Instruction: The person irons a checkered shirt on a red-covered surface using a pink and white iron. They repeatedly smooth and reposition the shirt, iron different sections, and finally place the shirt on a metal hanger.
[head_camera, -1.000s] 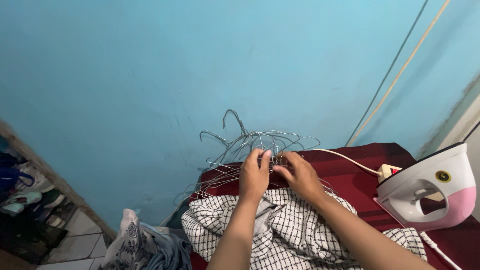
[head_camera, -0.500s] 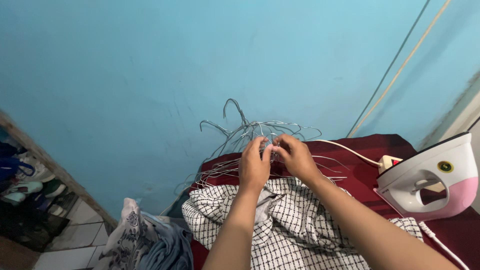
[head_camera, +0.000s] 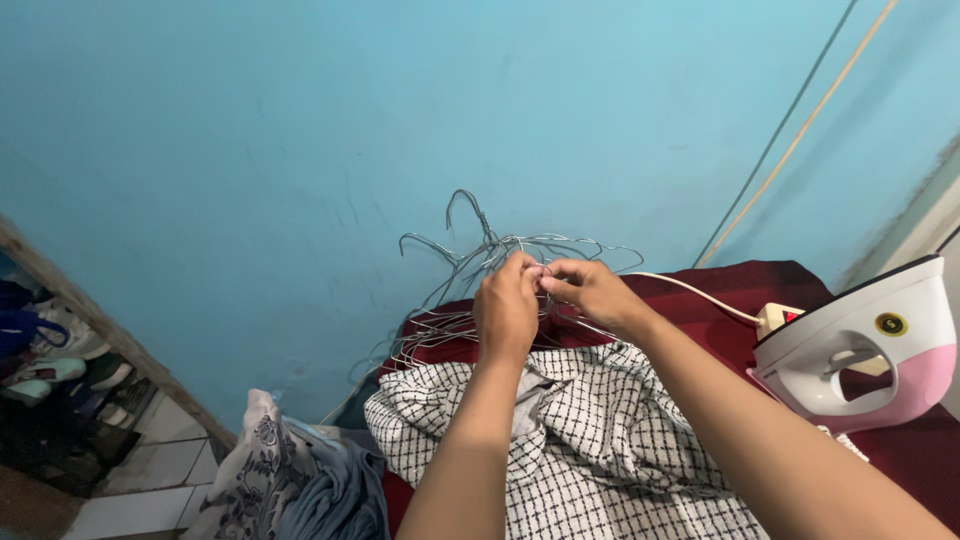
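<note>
Bundle of wire hangers (head_camera: 470, 275): thin bare metal wire, silver-grey, slightly shiny. Several are tangled together; hooks stick up and to the left against the wall, triangular bodies fan out flat and overlap. Exact count cannot be told. The bundle lies at the far edge of the worktop (head_camera: 720, 340), right against the blue wall (head_camera: 300, 150), partly overhanging the left corner.

Left hand (head_camera: 506, 310): fingers curled, pinching wires at the centre of the tangle, back of hand toward the camera. Right hand (head_camera: 590, 292): fingers closed in a pinch on the same hangers, fingertips meeting those of the left hand. Both hands touch the wire; the contact point itself is hidden behind the knuckles.

Worktop covered with dark red cloth, matte, faint darker stripes. On it, just below the hands, a crumpled checked garment (head_camera: 570, 440): white woven fabric with a fine black grid, soft folds, a paler grey lining showing at the fold near the left wrist.

Right side: electric iron (head_camera: 860, 350) standing tilted on its heel, smooth white plastic body with a pink lower part and a looped handle. A white cord (head_camera: 690, 295) runs from a socket block (head_camera: 778, 320) beside it toward the hangers.

Lower left, off the worktop: a heap of floral and blue cloth (head_camera: 290, 480), limp. Wall painted flat blue, lightly scuffed; two thin cables (head_camera: 800, 130) run diagonally up it.
</note>
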